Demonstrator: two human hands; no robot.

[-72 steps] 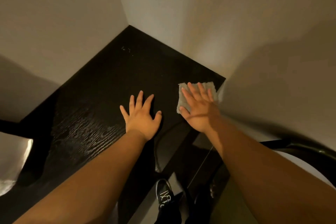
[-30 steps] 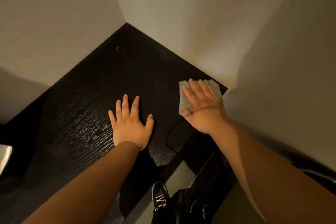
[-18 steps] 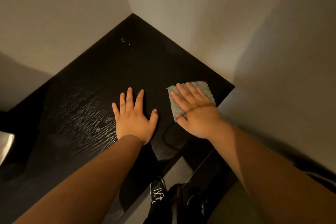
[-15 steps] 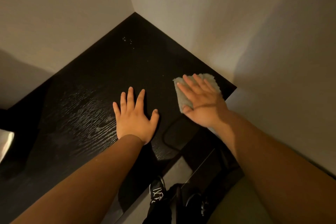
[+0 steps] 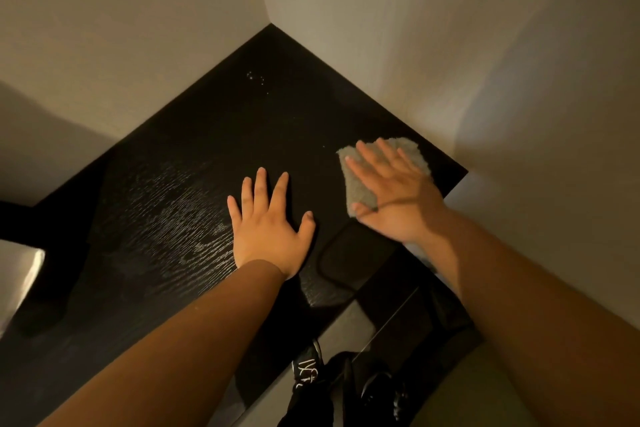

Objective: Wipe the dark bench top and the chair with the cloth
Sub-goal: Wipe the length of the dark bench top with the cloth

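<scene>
Cloth position: the small grey fluffy cloth (image 5: 412, 151) lies flat on the dark wood-grain bench (image 5: 180, 191), near its right front corner and just beside the pale wall (image 5: 519, 114). My right hand (image 5: 398, 204) presses on it with straight fingers. That grip is fully open and pins the cloth by pressure only, with nothing curled round it. My left hand (image 5: 266, 229) rests flat on bare bench beside it, fingers spread, holding nothing.

Risks, as I judge them:
- The cloth sits close to the bench edge, so an outward stroke could push it off, since only friction keeps it under the palm.
- Uneven pressure could bunch it.
- The pale specks (image 5: 258, 78) near the back corner are well apart from the cloth and may get missed.

Chair: I cannot pick it out in this view.
</scene>
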